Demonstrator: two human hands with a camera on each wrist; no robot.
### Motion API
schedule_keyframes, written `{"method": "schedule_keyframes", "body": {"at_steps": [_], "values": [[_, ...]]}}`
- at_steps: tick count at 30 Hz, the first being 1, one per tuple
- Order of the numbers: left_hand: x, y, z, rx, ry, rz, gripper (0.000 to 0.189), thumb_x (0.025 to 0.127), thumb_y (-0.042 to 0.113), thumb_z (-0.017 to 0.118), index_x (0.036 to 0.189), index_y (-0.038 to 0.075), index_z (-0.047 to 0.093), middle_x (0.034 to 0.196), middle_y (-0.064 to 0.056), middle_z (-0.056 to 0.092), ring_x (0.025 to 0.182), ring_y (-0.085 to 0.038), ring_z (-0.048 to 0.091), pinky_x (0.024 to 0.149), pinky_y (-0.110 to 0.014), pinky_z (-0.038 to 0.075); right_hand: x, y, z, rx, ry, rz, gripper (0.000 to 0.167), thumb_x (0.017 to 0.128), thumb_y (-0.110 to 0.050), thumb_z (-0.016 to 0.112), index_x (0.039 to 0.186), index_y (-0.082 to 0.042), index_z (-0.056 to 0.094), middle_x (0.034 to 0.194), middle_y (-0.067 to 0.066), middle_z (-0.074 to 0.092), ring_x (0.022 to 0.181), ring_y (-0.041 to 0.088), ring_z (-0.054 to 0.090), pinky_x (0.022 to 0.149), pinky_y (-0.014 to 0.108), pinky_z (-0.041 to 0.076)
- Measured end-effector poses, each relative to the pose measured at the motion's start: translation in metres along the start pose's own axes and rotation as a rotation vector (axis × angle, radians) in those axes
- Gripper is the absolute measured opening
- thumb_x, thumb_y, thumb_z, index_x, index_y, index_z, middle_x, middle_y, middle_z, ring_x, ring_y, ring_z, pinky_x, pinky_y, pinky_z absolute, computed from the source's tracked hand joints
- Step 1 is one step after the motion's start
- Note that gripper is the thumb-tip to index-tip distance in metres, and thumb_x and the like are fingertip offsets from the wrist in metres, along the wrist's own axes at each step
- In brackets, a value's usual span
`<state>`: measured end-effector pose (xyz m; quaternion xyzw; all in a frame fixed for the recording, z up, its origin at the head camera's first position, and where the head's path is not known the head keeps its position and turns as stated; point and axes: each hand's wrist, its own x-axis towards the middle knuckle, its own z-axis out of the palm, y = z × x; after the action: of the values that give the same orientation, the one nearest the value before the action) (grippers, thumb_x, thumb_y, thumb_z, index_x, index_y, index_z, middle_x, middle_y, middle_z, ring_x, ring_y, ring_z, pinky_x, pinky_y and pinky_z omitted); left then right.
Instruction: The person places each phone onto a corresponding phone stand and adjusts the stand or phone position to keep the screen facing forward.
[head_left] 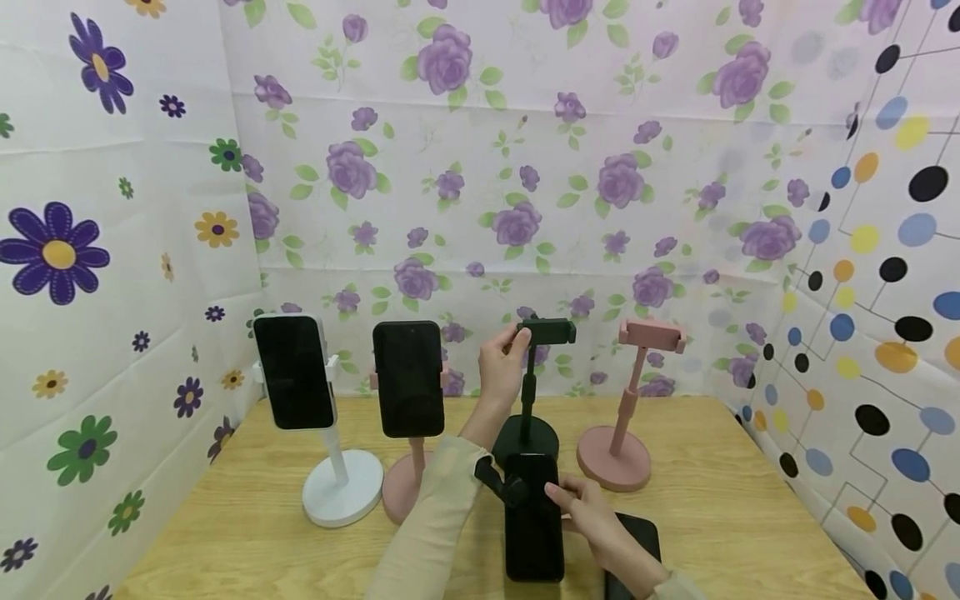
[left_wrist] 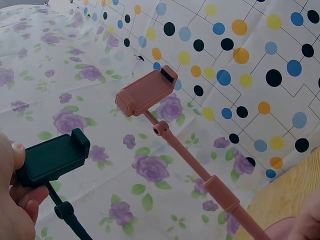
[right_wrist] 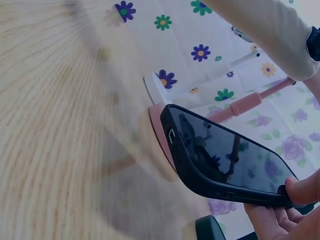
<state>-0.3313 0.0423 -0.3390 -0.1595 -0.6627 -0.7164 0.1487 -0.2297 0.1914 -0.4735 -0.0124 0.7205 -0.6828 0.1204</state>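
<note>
Phone [head_left: 534, 533] in right hand [head_left: 596, 517], dark green stand [head_left: 528, 389] in left hand [head_left: 501, 362]

On my head feed I see the left hand up at the clamp [head_left: 551, 332] of the dark green stand; its thumb and fingers are closed on the end of it, and my left wrist feed shows the fingers curled around that end. I find the right hand lower and nearer; it grips the phone by its edge, thumb over the screen side and fingers behind, as my right wrist feed confirms; the phone is in front of the round base of the dark green stand and hides part of it.

A second phone [head_left: 640, 537] lies on the table [head_left: 720, 533], partly covered by the right wrist; just right of the dark green stand I have a pink stand [head_left: 625, 410], leaning slightly. To the left, a white stand [head_left: 342, 492] carries a white-edged phone [head_left: 295, 372]; beside it another pink stand [head_left: 401, 493] carries a black phone [head_left: 408, 379], and the left sleeve [head_left: 435, 500] covers part of its base; behind everything I see a cloth with purple roses [head_left: 450, 150].
</note>
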Motion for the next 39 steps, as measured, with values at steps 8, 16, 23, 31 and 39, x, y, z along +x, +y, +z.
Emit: {"method": "schedule_keyframes", "body": {"at_steps": [8, 16, 23, 31, 39], "values": [[-0.009, 0.021, -0.003, 0.005, -0.022, -0.006, 0.031, 0.1, 0.016, 0.053, 0.119, -0.005, 0.065, 0.081, -0.018, 0.055, 0.068, -0.011, 0.041, 0.068, -0.027, 0.035, 0.001, -0.004, 0.001, -0.036, 0.078, -0.002, 0.028, 0.098, -0.029, 0.058, 0.102, -0.001, 0.06, 0.084, -0.003, 0.063, 0.082, 0.014, 0.054, 0.076, 0.035, 0.055], [-0.019, 0.035, -0.005, 0.003, -0.033, -0.009, 0.033, 0.101, 0.015, 0.051, 0.126, -0.003, 0.061, 0.076, 0.001, 0.052, 0.072, -0.009, 0.046, 0.073, -0.025, 0.038, -0.001, -0.009, 0.001, -0.031, 0.111, -0.037, 0.03, 0.097, -0.029, 0.059, 0.104, 0.001, 0.059, 0.091, 0.0, 0.069, 0.084, 0.014, 0.062, 0.08, 0.037, 0.056], [-0.02, 0.034, -0.005, 0.009, -0.035, -0.026, 0.037, 0.101, 0.017, 0.052, 0.133, -0.001, 0.056, 0.107, -0.023, 0.064, 0.1, -0.028, 0.061, 0.09, -0.037, 0.049, 0.0, -0.012, 0.004, -0.041, 0.166, -0.037, 0.023, 0.098, -0.025, 0.058, 0.1, -0.002, 0.056, 0.089, 0.0, 0.066, 0.085, 0.016, 0.058, 0.076, 0.035, 0.052], [-0.019, 0.036, -0.003, 0.014, -0.029, -0.028, 0.035, 0.101, 0.018, 0.052, 0.129, -0.002, 0.059, 0.106, -0.026, 0.063, 0.096, -0.034, 0.058, 0.076, -0.025, 0.042, 0.002, -0.017, 0.006, -0.061, 0.228, -0.053, 0.02, 0.097, -0.023, 0.059, 0.097, -0.003, 0.054, 0.09, 0.0, 0.064, 0.091, 0.015, 0.056, 0.075, 0.035, 0.05], [-0.019, 0.035, -0.003, 0.024, -0.02, -0.016, 0.034, 0.101, 0.017, 0.051, 0.128, -0.002, 0.06, 0.104, -0.027, 0.063, 0.082, -0.018, 0.055, 0.074, -0.024, 0.04, 0.004, -0.02, 0.003, -0.066, 0.25, -0.125, 0.021, 0.097, -0.017, 0.058, 0.111, -0.001, 0.062, 0.103, 0.006, 0.069, 0.098, 0.016, 0.062, 0.083, 0.039, 0.056]]}}
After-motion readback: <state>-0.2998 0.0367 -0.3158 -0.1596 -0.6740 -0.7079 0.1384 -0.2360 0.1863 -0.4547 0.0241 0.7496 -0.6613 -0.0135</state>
